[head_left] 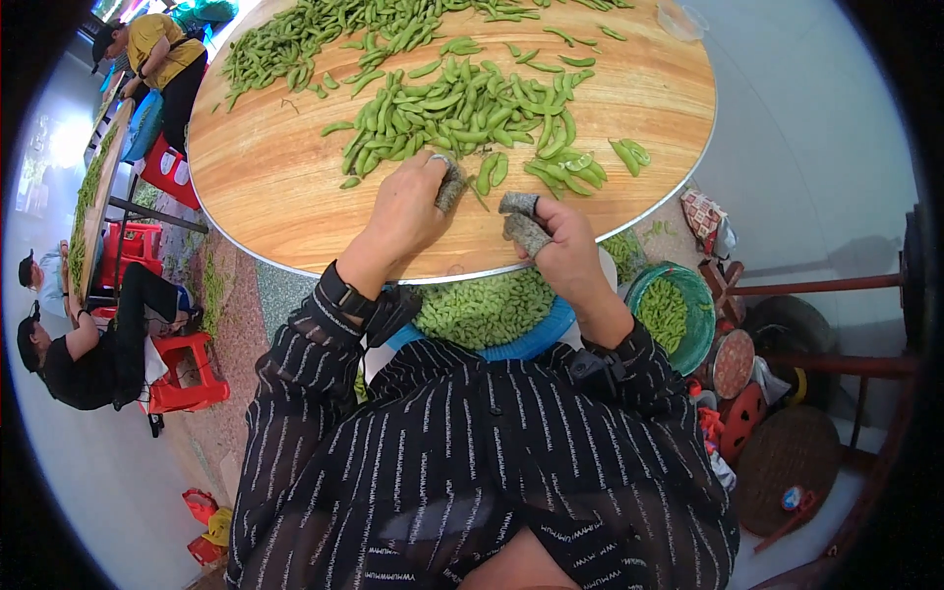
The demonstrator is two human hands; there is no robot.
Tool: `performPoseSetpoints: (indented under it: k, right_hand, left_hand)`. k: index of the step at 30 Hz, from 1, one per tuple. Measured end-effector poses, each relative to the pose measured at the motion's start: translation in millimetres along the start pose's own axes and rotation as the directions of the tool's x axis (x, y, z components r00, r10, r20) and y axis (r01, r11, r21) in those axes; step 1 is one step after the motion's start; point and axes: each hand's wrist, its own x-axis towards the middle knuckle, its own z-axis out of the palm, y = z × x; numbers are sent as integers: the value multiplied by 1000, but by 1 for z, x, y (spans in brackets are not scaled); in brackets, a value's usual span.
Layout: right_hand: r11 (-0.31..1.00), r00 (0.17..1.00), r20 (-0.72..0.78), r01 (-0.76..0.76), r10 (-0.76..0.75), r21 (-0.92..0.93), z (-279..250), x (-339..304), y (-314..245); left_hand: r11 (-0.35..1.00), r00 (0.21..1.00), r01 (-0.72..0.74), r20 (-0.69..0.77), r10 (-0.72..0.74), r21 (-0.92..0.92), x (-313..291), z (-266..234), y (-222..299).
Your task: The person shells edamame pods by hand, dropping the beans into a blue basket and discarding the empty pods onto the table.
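Both of my hands are over the near edge of a round wood-grain table (285, 216), with grey cloth-like covers on some fingers. My left hand (411, 200) is closed, its fingertips curled together beside the near side of a heap of green soybean pods (442, 108). Whatever it pinches is hidden. A few loose pods (489, 174) lie between the two hands. To the right, my right hand (568, 244) is also closed, thumb and finger bent toward each other; I cannot make out anything between them. Below the table edge, a blue basin (511, 342) holds many small green shelled beans.
A larger pod pile (295, 59) covers the table's far left. A clear plastic cup (681, 20) lies at the far right rim. A green basket (705, 329) of pods stands on the right. People sit and stand at another table (98, 197) on the left, by red stools (187, 374).
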Motion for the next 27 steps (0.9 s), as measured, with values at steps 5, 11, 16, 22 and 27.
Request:
performPoseSetpoints:
  k: [5,11,16,22,27]
  right_hand:
    - [999,999,-36,-25,26,21,7,3,-1]
    - [999,1000,-16,15,-15,-32,12,4,1]
    - [1000,999,-42,-5,5,17,13,4,1]
    - [999,999,-29,23,-23,25,15,4,1]
    - [971,995,37,-95,89,218,13,0,-6]
  left_hand:
    - [988,1000,-11,-4,11,-156,-4,-6,-3]
    - [994,1000,20,-21,-18,109,1,5,-1]
    - [998,1000,14,-17,-13,65,-1,4,4]
    - [998,998,56,19,-56,12,1,6,6]
    - [903,982,181,27,-185,-390,-16,-7,17]
